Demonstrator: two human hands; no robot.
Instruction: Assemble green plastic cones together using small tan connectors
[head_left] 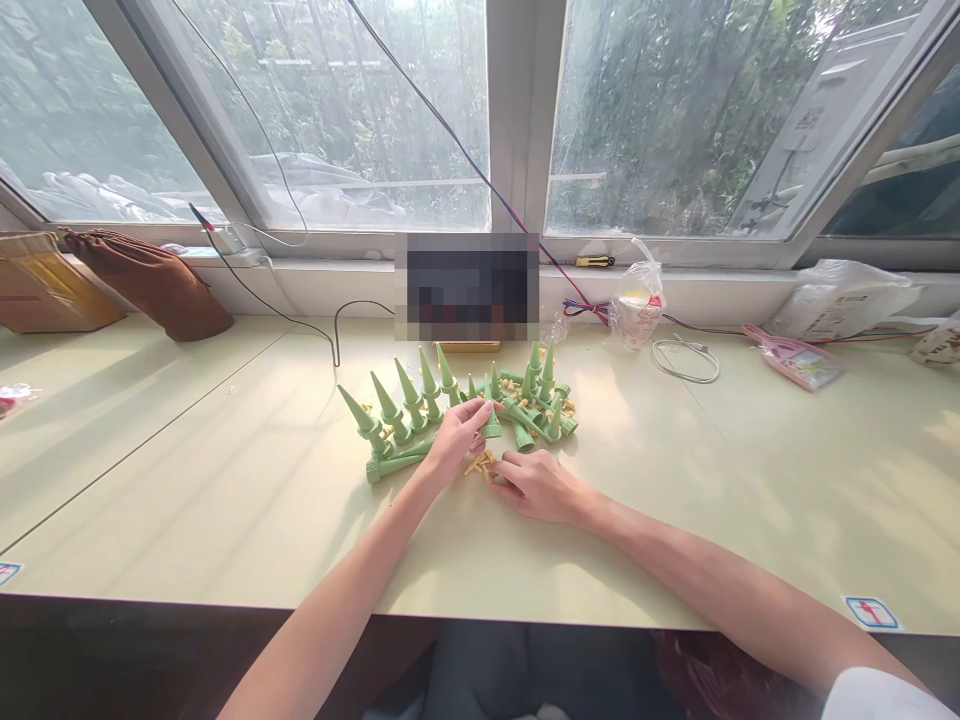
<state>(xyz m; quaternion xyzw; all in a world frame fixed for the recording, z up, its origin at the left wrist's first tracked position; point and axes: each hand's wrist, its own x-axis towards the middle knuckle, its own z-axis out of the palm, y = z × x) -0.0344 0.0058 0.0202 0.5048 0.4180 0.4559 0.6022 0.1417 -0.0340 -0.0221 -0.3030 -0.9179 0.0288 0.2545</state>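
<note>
My left hand [459, 432] is closed around a green plastic cone-tipped spike [491, 424], its wide ribbed end pointing down. My right hand [541, 486] rests low on the table with its fingertips bent into a small pile of yellow plastic pieces [480, 463]; whether it pinches one is hidden. Left of my hands stands a slanting row of upright green spikes [411, 396], with more lying in front of it [397, 462]. To the right, several green spikes [536, 412] lie jumbled among other yellow bits [568, 408], a few of them upright.
Behind the spikes stands a pixelated dark rectangle [469, 288]. Along the window sill are a brown pouch [154, 280], a cardboard box [52, 285], a bagged cup [637, 305], a coiled white cable [685, 362] and a pink item [799, 358]. The table's front edge [525, 626] runs near my forearms.
</note>
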